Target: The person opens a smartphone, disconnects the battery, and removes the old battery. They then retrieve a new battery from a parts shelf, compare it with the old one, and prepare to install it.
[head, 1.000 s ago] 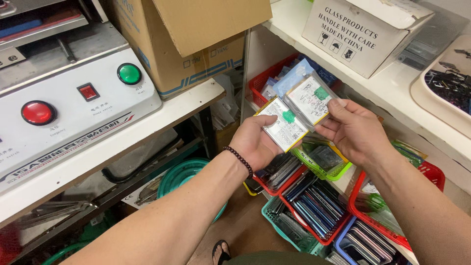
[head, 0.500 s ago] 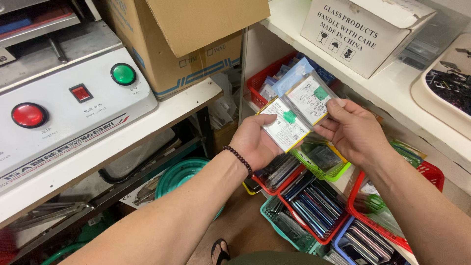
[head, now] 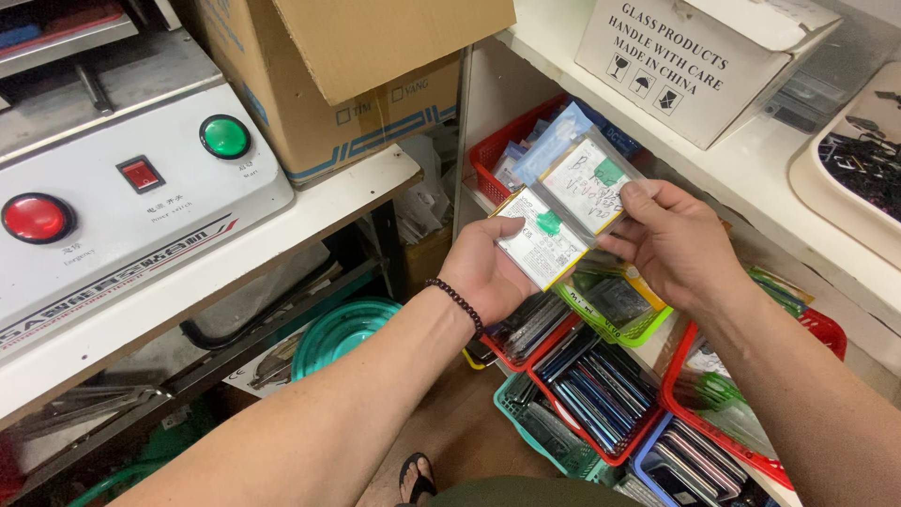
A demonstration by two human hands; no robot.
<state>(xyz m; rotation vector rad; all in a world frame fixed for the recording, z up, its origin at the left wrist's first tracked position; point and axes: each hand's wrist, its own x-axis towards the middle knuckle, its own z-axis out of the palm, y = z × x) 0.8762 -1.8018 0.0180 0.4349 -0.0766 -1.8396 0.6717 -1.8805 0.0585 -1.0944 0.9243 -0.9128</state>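
Your left hand [head: 488, 272] holds a flat white pack with a green sticker [head: 540, 239], with your thumb on top of it and your fingers curled under it. Your right hand [head: 676, 244] holds a second flat pack in a clear bag [head: 587, 183], also with a green sticker, pinched between your thumb and your fingers at its right edge. The two packs are up in the air in front of you, side by side, and their edges touch or overlap in the middle. You wear a dark bead bracelet [head: 455, 300] on your left wrist. Just under your hands sits a green basket [head: 615, 314] with more flat packs in it. Lower down are a red basket [head: 601, 390] full of thin dark packs standing on edge, a teal basket [head: 535, 422] and a blue basket [head: 690, 465]. Behind the packs you hold is another red basket [head: 497, 155] on a shelf. Above your right hand a white cardboard box [head: 694, 56] stands on the white shelf [head: 779, 178]. On your left a grey machine [head: 122, 178] with a red button [head: 36, 218] and a green button [head: 225, 137] sits on a table, next to a brown cardboard box [head: 366, 66].
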